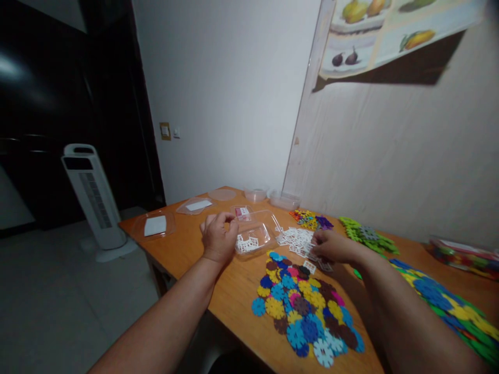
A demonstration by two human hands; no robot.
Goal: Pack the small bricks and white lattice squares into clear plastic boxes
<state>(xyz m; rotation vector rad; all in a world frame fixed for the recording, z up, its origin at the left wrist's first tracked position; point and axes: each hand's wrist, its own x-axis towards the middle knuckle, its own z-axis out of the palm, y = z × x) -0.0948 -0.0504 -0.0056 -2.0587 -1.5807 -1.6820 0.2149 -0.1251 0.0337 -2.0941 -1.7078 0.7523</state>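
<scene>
My left hand (219,238) is closed at the left rim of a clear plastic box (266,238), thumb and finger pinched together there. Inside that box lie several white lattice pieces (247,243). On the right, my right hand (330,246) reaches down to a loose pile of white lattice pieces (297,238), its fingers bent together at the pile's right side. What those fingertips hold is mostly hidden. A couple of white pieces (309,267) lie apart in front of the pile. Nearer to me spreads a heap of colourful notched plastic discs (302,298).
Clear lids (194,205) with white labels lie on the wooden table (185,249) at left. Clear tubs (255,195) stand by the wall. Small colourful pieces (310,219), green pieces (366,235), a blue-yellow-green heap (440,296) and a filled bag (463,256) are at right.
</scene>
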